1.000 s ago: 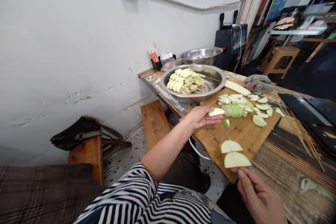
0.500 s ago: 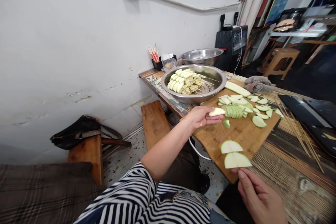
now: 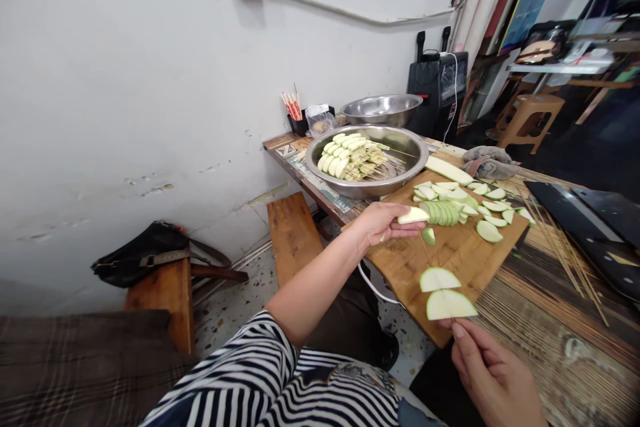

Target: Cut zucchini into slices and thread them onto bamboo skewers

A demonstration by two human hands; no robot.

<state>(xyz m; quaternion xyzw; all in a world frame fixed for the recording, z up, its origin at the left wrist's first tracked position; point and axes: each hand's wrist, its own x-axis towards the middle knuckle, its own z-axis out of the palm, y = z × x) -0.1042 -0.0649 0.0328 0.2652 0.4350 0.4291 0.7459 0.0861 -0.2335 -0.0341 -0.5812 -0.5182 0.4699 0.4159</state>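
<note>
My left hand (image 3: 377, 223) reaches to the near left side of a wooden cutting board (image 3: 457, 260), its fingers closed on a pale half-moon zucchini slice (image 3: 413, 215). Low at the right, my right hand (image 3: 493, 367) pinches a thin bamboo skewer (image 3: 426, 253) between thumb and fingers. Two half-round zucchini slices (image 3: 451, 305) are threaded on it just above the fingertips, and its far end points toward the left hand. Beyond the left fingers, a row of cut zucchini slices (image 3: 440, 213) lies on the board among loose pieces.
Behind the board, a steel basin (image 3: 373, 191) holds a pile of skewered slices (image 3: 345, 155). A second steel bowl (image 3: 383, 107) stands behind it. Loose bamboo skewers (image 3: 570, 253), a black tray-like object (image 3: 590, 227) and a grey cloth (image 3: 490, 162) lie to the right. A wooden bench (image 3: 295, 233) stands left of the table.
The view has shifted slightly. Both hands keep nearly the same pose, with the slice and the skewer still held.
</note>
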